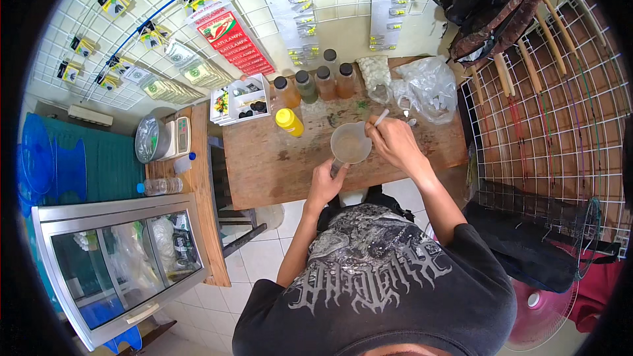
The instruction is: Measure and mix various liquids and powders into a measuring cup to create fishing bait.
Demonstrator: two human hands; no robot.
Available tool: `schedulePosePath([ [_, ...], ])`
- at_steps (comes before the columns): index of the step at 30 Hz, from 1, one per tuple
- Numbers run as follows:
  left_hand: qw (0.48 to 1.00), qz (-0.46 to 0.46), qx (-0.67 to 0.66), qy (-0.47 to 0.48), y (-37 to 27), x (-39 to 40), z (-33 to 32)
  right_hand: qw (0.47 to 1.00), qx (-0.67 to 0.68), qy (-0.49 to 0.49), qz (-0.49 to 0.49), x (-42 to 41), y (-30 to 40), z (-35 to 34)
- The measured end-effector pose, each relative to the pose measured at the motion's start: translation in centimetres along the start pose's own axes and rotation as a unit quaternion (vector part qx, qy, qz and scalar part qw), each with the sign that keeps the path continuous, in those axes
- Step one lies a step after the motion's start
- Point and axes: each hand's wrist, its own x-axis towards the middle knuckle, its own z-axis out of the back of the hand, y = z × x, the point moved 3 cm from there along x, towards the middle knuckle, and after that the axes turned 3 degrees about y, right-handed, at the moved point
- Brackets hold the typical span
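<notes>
My left hand grips the handle of a translucent plastic measuring cup above the near part of the wooden table. Something pale brown shows inside the cup. At the cup's right rim my right hand is closed around a thin whitish utensil, whose end sticks out past the fingers. Its other end is hidden by the hand and cup. A yellow bottle stands to the left of the cup. Behind it are several dark-capped bottles of coloured liquid.
A white divided organizer sits at the table's back left. Bags of pale material and a clear plastic bag lie at the back right. Leftward are a digital scale and a glass display case. A pink fan stands at right.
</notes>
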Motion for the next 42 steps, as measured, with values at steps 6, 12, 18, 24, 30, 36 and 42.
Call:
schedulePosePath([
  [6, 0.997, -0.069, -0.013, -0.032, -0.3, 0.3, -0.4, 1.0, -0.009, 0.006, 0.014, 0.2, -0.3, 0.0],
  [12, 0.999, -0.037, -0.017, -0.015, 0.2, 0.5, -0.7, 0.999, -0.021, 0.001, 0.03, 0.6, -0.3, 0.1],
  [18, 0.998, -0.05, -0.022, -0.023, 0.3, 0.6, -0.8, 0.999, -0.025, 0.009, 0.038, 0.8, -0.9, -0.1],
  [24, 0.999, -0.03, -0.019, -0.013, -0.2, 0.4, -0.7, 0.999, -0.033, 0.019, 0.032, 0.6, -0.8, -0.3],
  [30, 0.999, -0.029, -0.03, -0.02, 0.0, 0.3, -0.6, 0.999, -0.028, 0.022, 0.039, 0.6, -0.5, 0.0],
  [36, 0.998, -0.038, -0.035, -0.024, -0.3, 0.1, -0.5, 0.999, -0.036, 0.006, 0.033, 0.4, -0.5, 0.1],
  [42, 0.996, -0.065, -0.05, -0.034, 0.1, 0.0, -0.7, 0.999, -0.021, 0.011, 0.029, 0.3, -0.3, 0.1],
])
